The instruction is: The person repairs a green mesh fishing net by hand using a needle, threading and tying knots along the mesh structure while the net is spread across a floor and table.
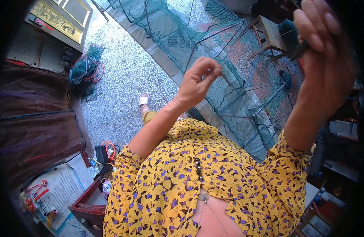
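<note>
Netting, sheer teal-green mesh with darker edges, spreads in angular folds over thin dark rods and a pale sheet on the floor. Left hand above it: grip pinched closed, contents unclear. Right hand: grip clasping a dark object.

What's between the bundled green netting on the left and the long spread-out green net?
The head view shows speckled floor between them, then a pale strip along the long green net. A pale slipper shows lower down.
</note>
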